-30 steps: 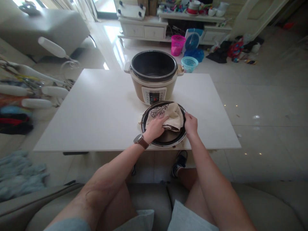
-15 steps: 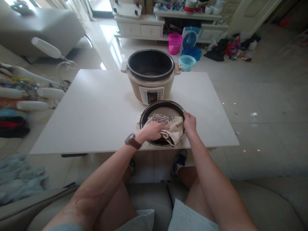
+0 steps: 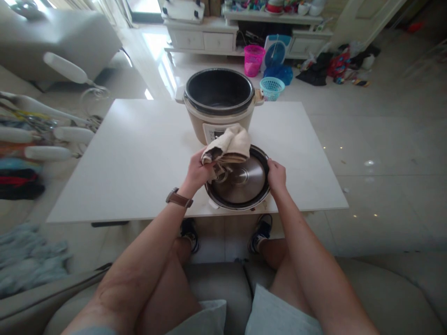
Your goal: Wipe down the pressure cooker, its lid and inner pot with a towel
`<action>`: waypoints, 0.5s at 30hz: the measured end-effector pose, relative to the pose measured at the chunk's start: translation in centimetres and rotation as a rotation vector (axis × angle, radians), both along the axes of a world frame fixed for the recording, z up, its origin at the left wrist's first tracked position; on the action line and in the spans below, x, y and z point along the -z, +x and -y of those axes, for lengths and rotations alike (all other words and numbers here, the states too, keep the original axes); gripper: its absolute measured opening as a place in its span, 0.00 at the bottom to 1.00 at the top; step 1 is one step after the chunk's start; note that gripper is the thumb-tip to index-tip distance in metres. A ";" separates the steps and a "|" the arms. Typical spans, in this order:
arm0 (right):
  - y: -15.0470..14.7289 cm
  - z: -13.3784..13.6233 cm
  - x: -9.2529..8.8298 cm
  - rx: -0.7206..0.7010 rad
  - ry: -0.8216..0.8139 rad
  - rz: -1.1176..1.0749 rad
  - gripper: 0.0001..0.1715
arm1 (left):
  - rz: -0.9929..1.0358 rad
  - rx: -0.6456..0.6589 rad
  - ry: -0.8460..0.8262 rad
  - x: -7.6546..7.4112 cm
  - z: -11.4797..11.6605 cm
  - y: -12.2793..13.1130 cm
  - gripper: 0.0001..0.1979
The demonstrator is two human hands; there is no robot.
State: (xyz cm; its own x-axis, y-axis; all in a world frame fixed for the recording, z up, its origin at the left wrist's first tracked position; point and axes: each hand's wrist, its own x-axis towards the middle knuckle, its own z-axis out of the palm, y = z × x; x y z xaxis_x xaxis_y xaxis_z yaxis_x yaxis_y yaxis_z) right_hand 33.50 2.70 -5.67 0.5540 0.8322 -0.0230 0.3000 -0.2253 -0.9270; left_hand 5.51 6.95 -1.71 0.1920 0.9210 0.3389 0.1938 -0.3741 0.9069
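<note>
My left hand point(image 3: 199, 171) grips a folded beige cloth point(image 3: 232, 143) with a dark pattern, raised over the upper left part of a round cooker lid point(image 3: 249, 181). The lid lies with its metal inner side up near the table's front edge, a dark ring around its rim. My right hand point(image 3: 277, 176) is closed on the lid's right rim. Just behind the lid stands the pressure cooker point(image 3: 197, 123), uncovered, its dark inner pot point(image 3: 219, 90) showing. The cloth covers part of the cooker's control panel.
A white table point(image 3: 139, 163) carries the cooker and lid. On the floor beyond are a pink basket point(image 3: 253, 60), a light blue basket point(image 3: 272, 88) and several bags point(image 3: 316, 70). White-handled metalwork point(image 3: 66, 67) stands left of the table.
My left hand has lifted the cloth off the lid's middle, moving up and left, so the metal inside now shows. My right hand stays on the rim.
</note>
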 end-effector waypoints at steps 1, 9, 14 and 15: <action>0.0 0.0 0.0 0.000 -0.001 0.001 0.37 | -0.048 -0.025 0.064 0.1 0.3 0.5 0.21; -0.3 0.0 0.3 0.013 0.011 -0.023 0.37 | -0.716 0.198 -0.053 2.5 3.1 6.3 0.41; -0.4 0.1 0.4 -0.001 0.026 -0.048 0.35 | -0.746 0.186 -0.104 3.0 2.7 7.7 0.42; -0.4 0.1 0.4 -0.005 0.028 -0.050 0.34 | -0.739 0.191 -0.111 2.9 2.6 7.8 0.41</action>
